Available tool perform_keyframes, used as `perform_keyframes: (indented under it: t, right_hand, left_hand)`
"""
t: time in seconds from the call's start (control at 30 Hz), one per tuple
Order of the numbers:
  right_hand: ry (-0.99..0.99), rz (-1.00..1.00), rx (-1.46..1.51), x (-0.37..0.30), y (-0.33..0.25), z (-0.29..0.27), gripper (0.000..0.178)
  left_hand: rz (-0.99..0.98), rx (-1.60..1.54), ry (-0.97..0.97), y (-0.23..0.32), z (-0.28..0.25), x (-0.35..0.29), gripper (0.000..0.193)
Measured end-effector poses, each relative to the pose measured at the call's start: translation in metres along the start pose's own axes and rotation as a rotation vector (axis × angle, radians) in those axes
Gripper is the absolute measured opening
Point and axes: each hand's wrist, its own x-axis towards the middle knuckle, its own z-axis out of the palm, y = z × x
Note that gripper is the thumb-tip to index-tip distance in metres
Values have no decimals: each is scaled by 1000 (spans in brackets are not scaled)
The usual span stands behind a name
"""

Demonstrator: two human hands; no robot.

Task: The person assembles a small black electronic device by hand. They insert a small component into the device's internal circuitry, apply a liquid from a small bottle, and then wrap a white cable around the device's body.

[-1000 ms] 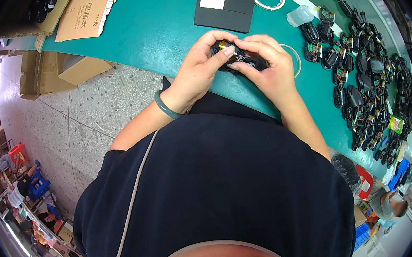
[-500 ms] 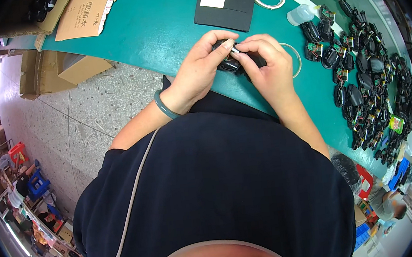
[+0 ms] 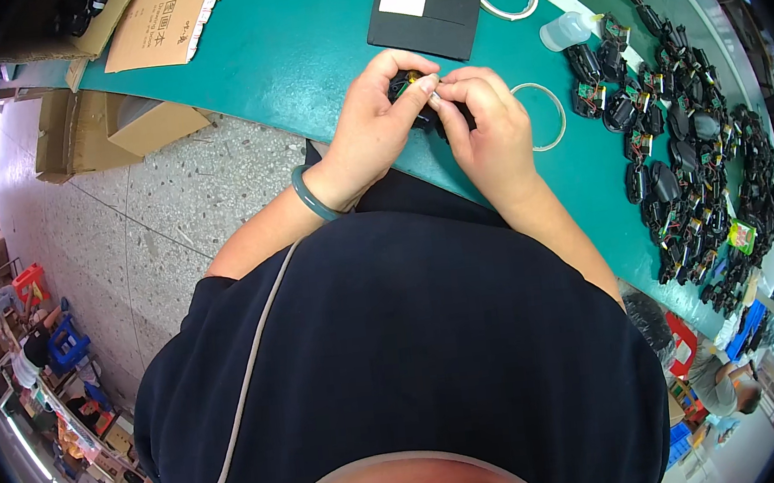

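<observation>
My left hand point(image 3: 368, 124) is closed around a small black plastic housing point(image 3: 400, 85), with a yellowish part and a bit of green board showing at its top. My left thumb lies along the near side, pointing right. My right hand point(image 3: 496, 138) meets it there, thumb and fingers pinched at the housing's edge. A tiny pale piece shows between the fingertips of both hands; its kind cannot be made out. My fingers cover most of the housing.
Many similar black housings with boards and wires point(image 3: 677, 158) cover the table's right side. A squeeze bottle point(image 3: 566, 30), two tape rolls point(image 3: 562, 122) and a black folder point(image 3: 427, 23) lie nearer. Cardboard boxes point(image 3: 147, 125) stand left; a person point(image 3: 722, 386) sits at lower right.
My right hand has shifted slightly left and up, closer to the left thumb. The housing has tilted in my left hand, and its yellowish part now shows.
</observation>
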Motion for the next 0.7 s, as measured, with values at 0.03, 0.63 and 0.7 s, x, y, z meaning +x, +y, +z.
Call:
perform_keyframes:
  t: [0.03,0.63,0.7]
  right_hand:
    - [0,-7,-11,1,-1,0,13]
    - [-247,489,631,0,24,-29,57]
    - [-289,376,484,-4,25,-28,58]
  left_hand:
    - [9,-4,-4,0,-1,1,14]
    - [-275,-595,-79,-4,-4,12,28]
    - [-283,-665,-16,-6,-3,13,27]
